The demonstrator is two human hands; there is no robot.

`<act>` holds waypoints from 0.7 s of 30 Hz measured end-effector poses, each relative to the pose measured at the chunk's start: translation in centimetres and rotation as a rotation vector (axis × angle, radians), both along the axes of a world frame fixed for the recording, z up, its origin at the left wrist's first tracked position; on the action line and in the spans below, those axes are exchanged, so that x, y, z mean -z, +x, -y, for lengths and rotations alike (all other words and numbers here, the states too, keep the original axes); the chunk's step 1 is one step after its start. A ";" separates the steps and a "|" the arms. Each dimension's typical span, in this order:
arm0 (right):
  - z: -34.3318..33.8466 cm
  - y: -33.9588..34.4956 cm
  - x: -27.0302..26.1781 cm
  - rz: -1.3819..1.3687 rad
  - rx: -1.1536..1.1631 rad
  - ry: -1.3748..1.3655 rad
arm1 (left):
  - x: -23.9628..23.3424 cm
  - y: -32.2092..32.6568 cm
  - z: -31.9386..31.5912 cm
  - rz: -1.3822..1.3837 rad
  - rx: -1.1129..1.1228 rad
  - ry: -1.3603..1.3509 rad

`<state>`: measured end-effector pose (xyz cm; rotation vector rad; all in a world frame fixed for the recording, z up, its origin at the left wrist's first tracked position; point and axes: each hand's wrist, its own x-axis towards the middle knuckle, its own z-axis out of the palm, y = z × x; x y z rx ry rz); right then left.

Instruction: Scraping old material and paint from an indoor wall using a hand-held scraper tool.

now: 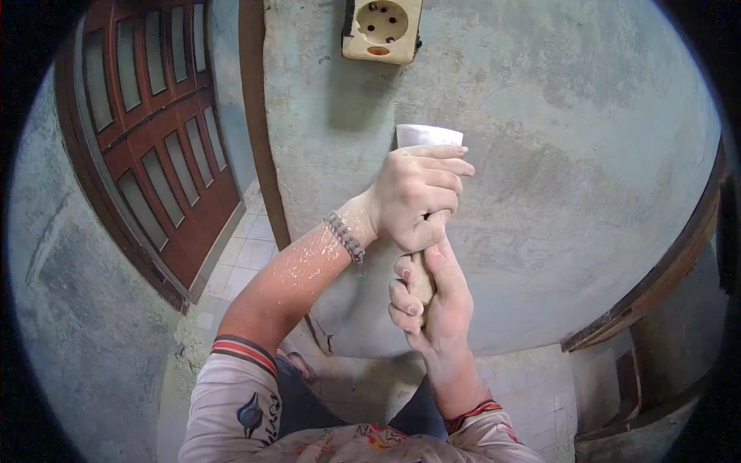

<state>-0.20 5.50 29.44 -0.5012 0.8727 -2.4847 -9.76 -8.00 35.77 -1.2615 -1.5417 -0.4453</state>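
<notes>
A scraper with a broad, pale, flat blade (429, 136) is held up against the painted wall (556, 243), its wide edge pointing upward. My right hand (450, 304) is wrapped around the tool's light-coloured handle (422, 283). Above it, my left hand (417, 194) lies across the lower blade, fingers stretched to the right, covering where blade and handle join. The two hands touch at the left thumb. Pale flakes and dust cling to my left forearm and both hands. The wall's greenish paint is patchy and worn. Whether the blade's edge touches the wall is unclear.
A wall socket (382, 35) juts out just above the blade. To the left, a brown strip (255, 116) edges the wall, with a brown paneled door (168, 133) beyond it. Wooden trim (642, 301) borders the lower right. Light floor tiles (249, 254) show below.
</notes>
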 end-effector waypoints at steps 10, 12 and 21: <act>1.4 0.7 -0.7 -0.026 -0.008 -0.011 | 0.2 0.7 1.3 0.039 0.012 -0.014; 1.8 1.1 -0.8 -0.010 -0.002 -0.003 | -0.4 0.6 2.0 0.037 0.036 -0.032; 2.3 1.0 -1.2 0.016 -0.017 -0.075 | -0.5 0.7 2.1 0.014 0.020 -0.058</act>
